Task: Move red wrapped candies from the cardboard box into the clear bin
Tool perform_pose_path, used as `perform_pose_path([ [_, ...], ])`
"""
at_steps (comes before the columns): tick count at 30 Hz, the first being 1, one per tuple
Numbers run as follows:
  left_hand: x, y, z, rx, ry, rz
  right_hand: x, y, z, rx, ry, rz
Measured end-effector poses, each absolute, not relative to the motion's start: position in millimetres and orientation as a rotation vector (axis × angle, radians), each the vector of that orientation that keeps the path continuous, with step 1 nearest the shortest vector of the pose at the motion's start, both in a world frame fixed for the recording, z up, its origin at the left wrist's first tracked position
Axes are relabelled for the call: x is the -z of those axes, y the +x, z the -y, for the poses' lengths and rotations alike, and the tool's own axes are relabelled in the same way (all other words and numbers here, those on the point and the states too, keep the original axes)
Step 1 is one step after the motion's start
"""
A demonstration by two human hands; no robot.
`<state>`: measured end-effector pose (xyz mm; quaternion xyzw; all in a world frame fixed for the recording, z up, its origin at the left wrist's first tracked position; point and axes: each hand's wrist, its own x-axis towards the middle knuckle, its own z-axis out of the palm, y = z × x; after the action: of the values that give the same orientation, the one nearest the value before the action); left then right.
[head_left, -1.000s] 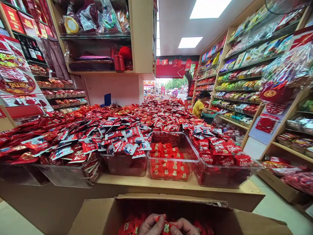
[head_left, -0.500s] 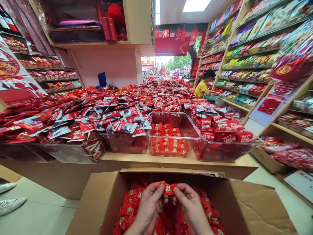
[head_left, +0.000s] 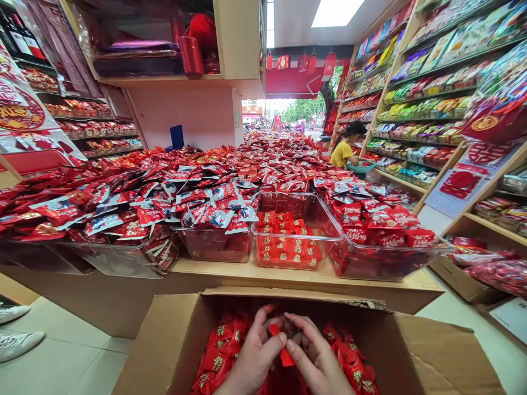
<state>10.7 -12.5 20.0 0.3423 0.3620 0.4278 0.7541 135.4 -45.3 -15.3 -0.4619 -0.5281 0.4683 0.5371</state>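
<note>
Left hand point(head_left: 255, 354), right hand point(head_left: 317, 356): both in narrow grip, fingers closed on one red packet point(head_left: 280, 344); below, more packets point(head_left: 220, 345) in a cardboard box point(head_left: 447, 354).

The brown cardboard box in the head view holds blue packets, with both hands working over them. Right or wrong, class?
Wrong in one respect: the head view shows red packets, not blue, in the brown cardboard box, with the left hand and right hand working over them.

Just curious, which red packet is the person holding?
The small red packet between the left hand and right hand; the others lie in the cardboard box.
</note>
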Motion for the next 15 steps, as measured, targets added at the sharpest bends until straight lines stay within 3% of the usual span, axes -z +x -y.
perform_pose_path([
  [6,-12,6,9,-0.836,0.864,-0.644,8,145,48,-1.489,-0.955,1.285],
  [15,-4,9,13,-1.014,0.864,-0.621,-34,164,49,-1.193,-1.253,1.55],
])
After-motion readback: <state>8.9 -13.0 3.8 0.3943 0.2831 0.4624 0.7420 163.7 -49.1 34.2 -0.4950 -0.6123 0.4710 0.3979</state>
